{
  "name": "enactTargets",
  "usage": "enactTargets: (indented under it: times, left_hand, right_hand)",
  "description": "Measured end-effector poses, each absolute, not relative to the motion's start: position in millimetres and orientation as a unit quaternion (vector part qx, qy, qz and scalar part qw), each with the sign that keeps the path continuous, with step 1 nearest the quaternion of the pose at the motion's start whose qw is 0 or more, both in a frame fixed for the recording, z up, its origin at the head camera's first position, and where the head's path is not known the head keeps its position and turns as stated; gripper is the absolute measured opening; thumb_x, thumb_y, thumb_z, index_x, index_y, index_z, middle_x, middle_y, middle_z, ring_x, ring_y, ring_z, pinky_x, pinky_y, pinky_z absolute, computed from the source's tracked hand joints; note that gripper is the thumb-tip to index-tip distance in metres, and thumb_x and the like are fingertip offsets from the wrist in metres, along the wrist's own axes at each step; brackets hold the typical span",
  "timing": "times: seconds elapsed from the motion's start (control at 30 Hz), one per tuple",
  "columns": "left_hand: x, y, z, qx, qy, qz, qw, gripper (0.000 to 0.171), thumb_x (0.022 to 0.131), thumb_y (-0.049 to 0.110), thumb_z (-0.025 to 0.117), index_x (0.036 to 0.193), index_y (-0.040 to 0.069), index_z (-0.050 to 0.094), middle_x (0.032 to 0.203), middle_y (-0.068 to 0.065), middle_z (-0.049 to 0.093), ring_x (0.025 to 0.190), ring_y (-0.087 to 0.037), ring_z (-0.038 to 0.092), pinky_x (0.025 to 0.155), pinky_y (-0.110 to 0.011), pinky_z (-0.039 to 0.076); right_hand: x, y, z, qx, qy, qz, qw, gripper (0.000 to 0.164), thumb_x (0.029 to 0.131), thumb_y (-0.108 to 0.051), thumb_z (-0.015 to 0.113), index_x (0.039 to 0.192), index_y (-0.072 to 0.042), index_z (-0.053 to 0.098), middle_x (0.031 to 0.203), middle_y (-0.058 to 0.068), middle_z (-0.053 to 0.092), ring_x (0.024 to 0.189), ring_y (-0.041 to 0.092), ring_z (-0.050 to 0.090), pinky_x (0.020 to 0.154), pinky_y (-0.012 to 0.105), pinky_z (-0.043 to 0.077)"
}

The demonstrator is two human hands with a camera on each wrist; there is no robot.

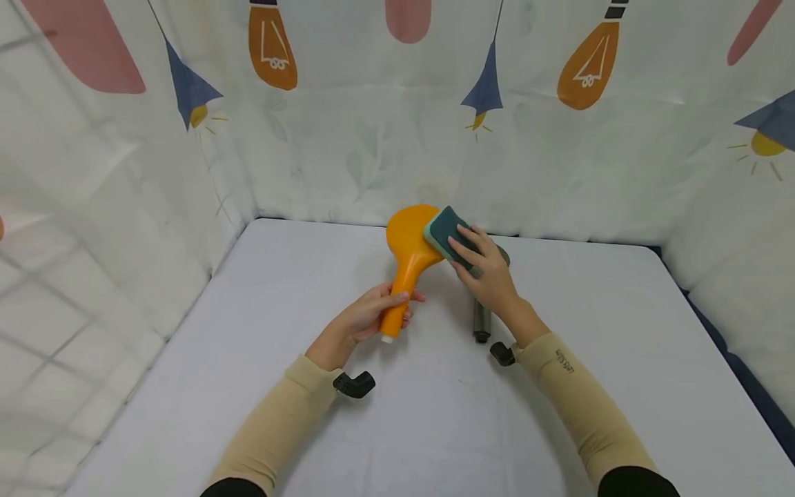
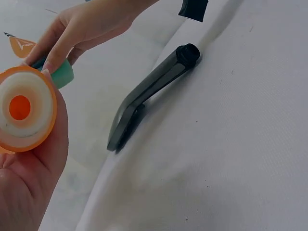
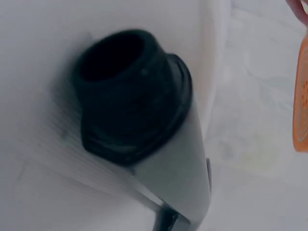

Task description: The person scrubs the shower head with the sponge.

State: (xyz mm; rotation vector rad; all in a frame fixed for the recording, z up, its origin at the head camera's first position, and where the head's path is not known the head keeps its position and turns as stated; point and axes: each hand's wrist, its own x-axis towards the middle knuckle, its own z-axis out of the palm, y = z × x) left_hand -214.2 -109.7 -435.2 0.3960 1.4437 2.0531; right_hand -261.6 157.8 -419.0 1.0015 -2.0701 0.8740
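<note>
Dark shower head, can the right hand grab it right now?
Not quite, it seems: the right hand holds the sponge, though the dark shower head lies close by with nothing resting on it.

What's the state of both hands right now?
Left hand: holding the orange shower head by its handle.
Right hand: holding the green sponge.

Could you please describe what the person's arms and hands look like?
The left hand and right hand are bare. Beige sleeves cover both forearms, the right with small dark lettering. Black pieces show at the wrists, black material farther up.
</note>
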Motion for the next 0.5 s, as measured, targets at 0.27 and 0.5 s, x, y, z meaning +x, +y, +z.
enactTargets:
  times: [0.27,0.5]
  left_hand:
    - [-213.6,-107.5,-432.5,0.145,0.534,0.784,0.283,0.045,0.112,0.019,0.040,0.150,-0.004,0.031,0.120,-0.008,0.062,0.084,-0.015,0.059,0.081,-0.025,0.054]
    - [-214.5,-107.7,-434.9,0.118,0.522,0.798,0.276,0.038,0.112,0.017,0.040,0.144,-0.004,0.040,0.117,-0.008,0.061,0.095,-0.017,0.064,0.088,-0.029,0.056]
  right_hand:
    - [-265.5,154.6,-420.4,0.380,-0.773,0.346,0.372,0.049,0.080,0.011,0.080,0.127,0.006,0.068,0.141,0.030,0.054,0.134,0.054,0.044,0.111,0.061,0.037]
    - [-266.2,151.5,-418.2,0.365,-0.770,0.370,0.371,0.045,0.083,0.009,0.078,0.127,0.009,0.067,0.141,0.032,0.052,0.136,0.052,0.042,0.114,0.057,0.034]
